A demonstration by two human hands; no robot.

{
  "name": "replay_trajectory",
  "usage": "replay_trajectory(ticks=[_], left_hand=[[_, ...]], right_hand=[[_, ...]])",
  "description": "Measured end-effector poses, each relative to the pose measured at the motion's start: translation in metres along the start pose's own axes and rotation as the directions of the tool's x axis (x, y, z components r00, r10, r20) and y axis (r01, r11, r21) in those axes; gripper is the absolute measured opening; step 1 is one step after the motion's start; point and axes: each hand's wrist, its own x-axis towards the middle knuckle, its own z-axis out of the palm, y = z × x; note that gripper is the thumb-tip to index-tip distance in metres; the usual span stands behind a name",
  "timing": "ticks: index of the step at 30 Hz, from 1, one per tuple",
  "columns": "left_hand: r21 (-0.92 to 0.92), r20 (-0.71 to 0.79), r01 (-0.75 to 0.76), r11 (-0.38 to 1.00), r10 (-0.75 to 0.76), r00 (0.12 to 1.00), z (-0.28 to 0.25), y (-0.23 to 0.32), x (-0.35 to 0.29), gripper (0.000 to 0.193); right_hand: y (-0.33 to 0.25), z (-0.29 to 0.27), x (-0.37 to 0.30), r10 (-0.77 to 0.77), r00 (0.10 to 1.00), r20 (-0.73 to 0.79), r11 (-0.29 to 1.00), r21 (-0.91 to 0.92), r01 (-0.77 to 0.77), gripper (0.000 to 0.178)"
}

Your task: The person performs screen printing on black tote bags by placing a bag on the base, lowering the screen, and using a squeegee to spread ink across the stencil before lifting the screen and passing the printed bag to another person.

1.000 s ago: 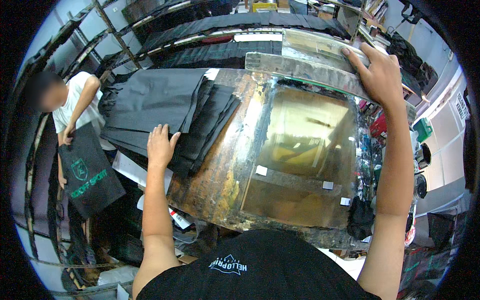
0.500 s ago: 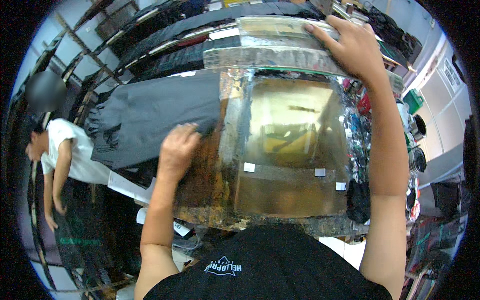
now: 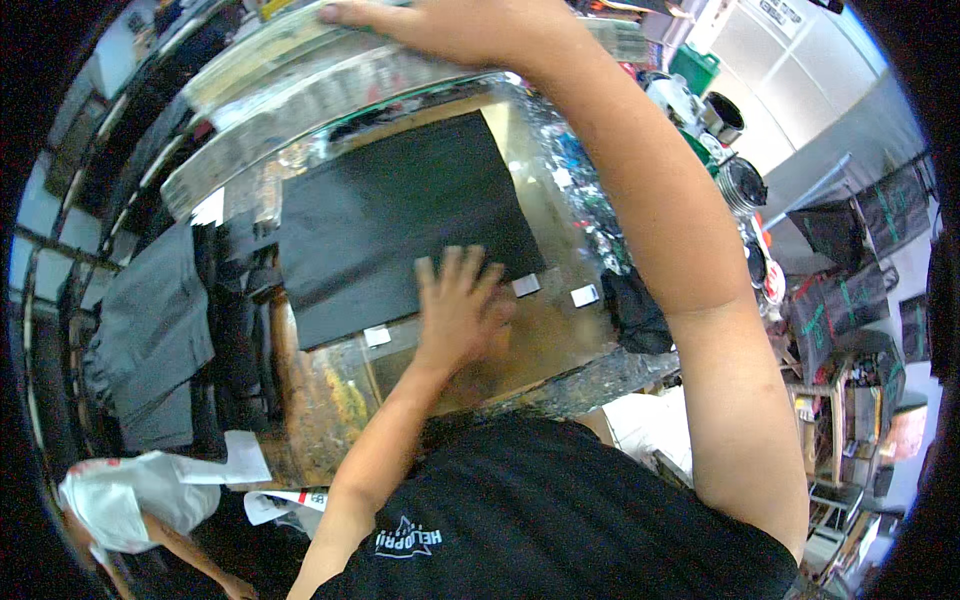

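While the left hand (image 3: 458, 305) lies flat with its fingers spread on the near edge of the black fabric piece (image 3: 400, 220), pressing rather than gripping, the cloth rests on the stained, glossy printing board (image 3: 540, 350), its lower corners close to the small white tape markers (image 3: 525, 286). A slight drag of that palm could skew the piece off those markers or ruck its edge, since nothing else seems to pin it down. Higher up, the right hand (image 3: 450, 25) rests open on the raised screen frame (image 3: 300, 90), fingers laid over its top rail; whether the fingers curl round it cannot be seen. If that hold slips, I judge the frame could drop onto the left hand's fingers or land on a crooked cloth. Off to the left, a stack of dark fabric (image 3: 150, 330) waits beside the board, and another person in a white top (image 3: 120, 500) bends nearby, close enough to jostle the stack.
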Motion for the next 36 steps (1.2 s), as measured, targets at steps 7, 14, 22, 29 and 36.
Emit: replay_trajectory(ticks=[7,14,22,29,36], left_hand=[[0.101,0.04,0.22,0.97,-0.225,0.974,0.02,-0.05,0.011,0.06],[0.093,-0.038,0.236,0.967,-0.233,0.972,0.044,-0.012,0.019,0.054],[0.08,-0.002,0.264,0.961,-0.265,0.964,0.038,0.009,0.011,0.054],[-0.141,-0.177,0.149,0.979,-0.173,0.969,0.027,-0.014,0.022,0.052],[0.066,0.023,0.154,0.986,-0.156,0.987,0.029,-0.019,0.083,0.096]], right_hand=[[-0.001,-0.011,0.009,-0.014,1.0,0.02,1.0,0.019,0.013,0.075],[0.002,-0.009,0.004,-0.122,0.993,-0.005,0.988,0.099,0.121,0.076],[-0.004,-0.015,0.009,-0.03,0.992,0.122,0.994,0.11,0.017,0.079],[-0.002,0.005,-0.001,-0.001,0.997,-0.073,1.0,0.026,0.003,0.083],[0.0,0.005,0.002,-0.007,0.989,-0.147,1.0,-0.015,0.005,0.08]])
